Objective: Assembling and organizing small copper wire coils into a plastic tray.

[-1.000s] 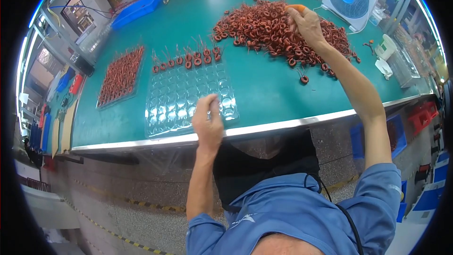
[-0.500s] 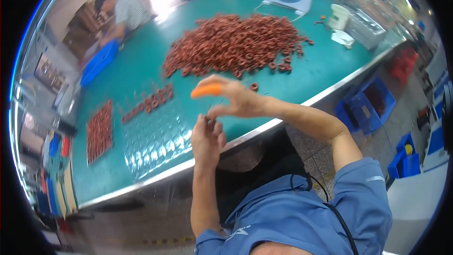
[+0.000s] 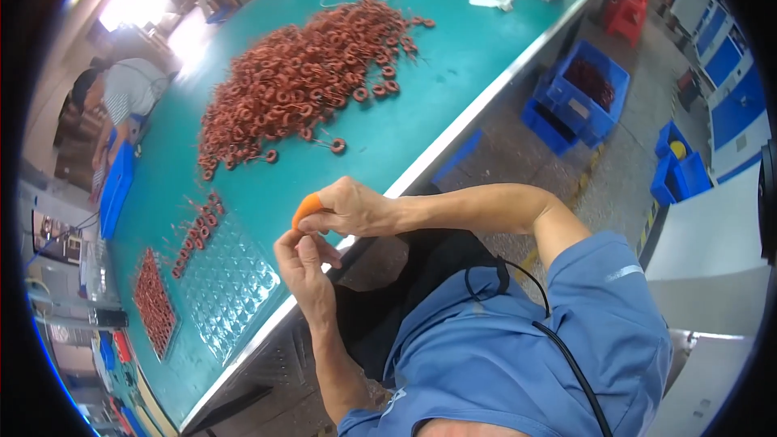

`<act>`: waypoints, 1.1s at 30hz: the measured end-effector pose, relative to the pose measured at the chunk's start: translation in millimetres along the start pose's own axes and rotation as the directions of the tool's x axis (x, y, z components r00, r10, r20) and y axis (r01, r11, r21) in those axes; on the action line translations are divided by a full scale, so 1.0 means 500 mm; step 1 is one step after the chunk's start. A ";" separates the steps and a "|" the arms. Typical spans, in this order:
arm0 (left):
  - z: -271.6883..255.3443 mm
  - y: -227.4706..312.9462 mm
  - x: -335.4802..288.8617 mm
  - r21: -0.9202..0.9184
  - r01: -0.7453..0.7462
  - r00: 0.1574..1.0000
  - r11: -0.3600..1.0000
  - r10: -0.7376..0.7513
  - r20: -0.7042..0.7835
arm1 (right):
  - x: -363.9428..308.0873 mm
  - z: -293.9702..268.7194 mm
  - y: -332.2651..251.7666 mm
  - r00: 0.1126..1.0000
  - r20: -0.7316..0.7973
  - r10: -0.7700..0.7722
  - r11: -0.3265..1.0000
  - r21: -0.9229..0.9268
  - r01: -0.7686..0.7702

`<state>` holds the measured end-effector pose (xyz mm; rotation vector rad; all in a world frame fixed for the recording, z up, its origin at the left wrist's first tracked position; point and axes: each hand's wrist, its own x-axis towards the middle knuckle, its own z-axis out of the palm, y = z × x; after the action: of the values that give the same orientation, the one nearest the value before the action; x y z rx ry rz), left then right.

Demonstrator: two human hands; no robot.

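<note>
Hands joined just off the near edge of green table (image 3: 453, 81): right hand (image 3: 356, 209), orange finger cot (image 3: 306, 210) on forefinger, pinching toward left hand (image 3: 301, 263); grasped item too small to tell. Copper coil heap (image 3: 299, 81) far across table; clear blister tray (image 3: 231, 283) near edge, left.

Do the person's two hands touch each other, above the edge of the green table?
Touching. The head view shows the right hand fingertips meeting the left hand fingers, with no gap.
</note>
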<state>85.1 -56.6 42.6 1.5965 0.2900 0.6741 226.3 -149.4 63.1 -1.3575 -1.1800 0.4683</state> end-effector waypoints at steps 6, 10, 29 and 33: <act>0.014 0.075 -0.011 0.088 0.237 0.971 0.968 -0.239 0.025 | -0.018 0.011 0.056 0.963 -0.159 -0.219 0.967 -0.170 0.192; 0.026 0.032 0.023 -0.050 0.216 0.974 0.975 -0.219 -0.053 | -0.052 -0.004 -0.012 0.772 -0.028 -0.635 0.547 -0.723 0.423; -0.042 0.034 -0.036 -0.104 0.028 0.985 0.994 -0.045 -0.165 | -0.049 0.074 0.038 0.977 -0.142 0.161 0.952 0.284 -0.116; -0.040 0.030 -0.039 -0.043 0.025 0.993 0.999 -0.030 -0.118 | -0.047 0.079 0.031 0.971 -0.091 0.220 0.946 0.261 -0.190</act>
<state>55.4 -53.5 52.2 1.5129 0.3825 0.7503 189.1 -145.8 32.4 -1.2734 -0.8536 0.6544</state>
